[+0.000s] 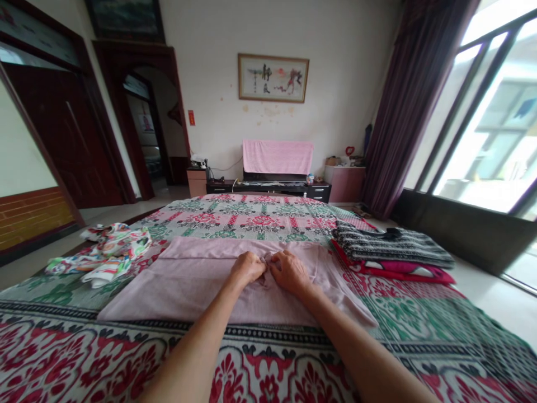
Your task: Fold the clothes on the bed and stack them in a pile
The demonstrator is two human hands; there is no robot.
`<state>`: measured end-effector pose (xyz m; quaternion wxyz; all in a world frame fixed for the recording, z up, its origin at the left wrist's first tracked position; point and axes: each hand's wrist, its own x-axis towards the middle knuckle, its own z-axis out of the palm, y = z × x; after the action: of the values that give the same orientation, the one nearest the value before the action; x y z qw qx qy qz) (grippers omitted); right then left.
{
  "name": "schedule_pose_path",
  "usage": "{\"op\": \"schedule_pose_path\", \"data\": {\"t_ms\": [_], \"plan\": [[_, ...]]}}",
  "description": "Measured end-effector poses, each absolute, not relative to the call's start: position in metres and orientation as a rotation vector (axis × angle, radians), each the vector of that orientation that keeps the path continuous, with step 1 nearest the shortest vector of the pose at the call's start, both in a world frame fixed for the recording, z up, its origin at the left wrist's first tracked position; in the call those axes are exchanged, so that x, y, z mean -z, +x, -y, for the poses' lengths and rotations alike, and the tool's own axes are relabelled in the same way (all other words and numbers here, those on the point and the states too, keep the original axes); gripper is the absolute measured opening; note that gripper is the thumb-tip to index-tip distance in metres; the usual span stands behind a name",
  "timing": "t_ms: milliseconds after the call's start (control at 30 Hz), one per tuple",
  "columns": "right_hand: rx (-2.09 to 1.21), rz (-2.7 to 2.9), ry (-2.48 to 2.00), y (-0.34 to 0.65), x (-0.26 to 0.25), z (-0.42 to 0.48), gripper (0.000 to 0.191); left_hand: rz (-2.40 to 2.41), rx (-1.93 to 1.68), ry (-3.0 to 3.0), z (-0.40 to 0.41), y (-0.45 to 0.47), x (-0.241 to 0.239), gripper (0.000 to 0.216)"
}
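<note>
A pale pink garment lies spread flat across the patterned bed cover, its far edge folded over in a band. Near its middle, my left hand is closed on a bunched bit of the cloth. Close beside it, my right hand bends its fingers onto the same gathered spot, pinching the fabric. The fingertips of both hands nearly meet there, and small creases run out from them. What exactly lies under the fingertips is hidden.
On the right sits a folded stack with a black-and-white striped knit over a red cloth. A crumpled colourful print garment lies at the left. Beyond the red-and-green bed cover stands a low black cabinet.
</note>
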<state>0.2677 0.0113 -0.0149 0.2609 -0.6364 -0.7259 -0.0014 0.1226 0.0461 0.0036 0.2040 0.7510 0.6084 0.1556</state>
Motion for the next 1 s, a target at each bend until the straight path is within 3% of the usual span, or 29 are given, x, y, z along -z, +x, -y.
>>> {"op": "schedule_pose_path", "data": {"t_ms": [267, 500, 667, 833, 1000], "plan": [[-0.177, 1.846, -1.607, 0.279, 0.014, -0.020, 0.020, -1.775, -0.519, 2.174, -0.044, 0.120, 0.000, 0.019], [-0.287, 1.830, -1.475, 0.286, 0.004, -0.020, 0.021, -1.537, -0.771, 2.258, -0.043, 0.123, 0.001, 0.039], [-0.605, 1.695, -1.366, 0.292, -0.011, -0.018, 0.025, -1.322, -0.898, 2.240, -0.045, 0.124, -0.001, 0.026], [-0.517, 1.488, -1.376, 0.305, -0.019, -0.021, 0.027, -1.247, -0.921, 2.141, -0.046, 0.117, -0.005, 0.026], [-0.342, 1.593, -1.566, 0.309, -0.016, -0.018, 0.027, -1.247, -0.590, 2.166, -0.044, 0.105, -0.012, 0.022]]}}
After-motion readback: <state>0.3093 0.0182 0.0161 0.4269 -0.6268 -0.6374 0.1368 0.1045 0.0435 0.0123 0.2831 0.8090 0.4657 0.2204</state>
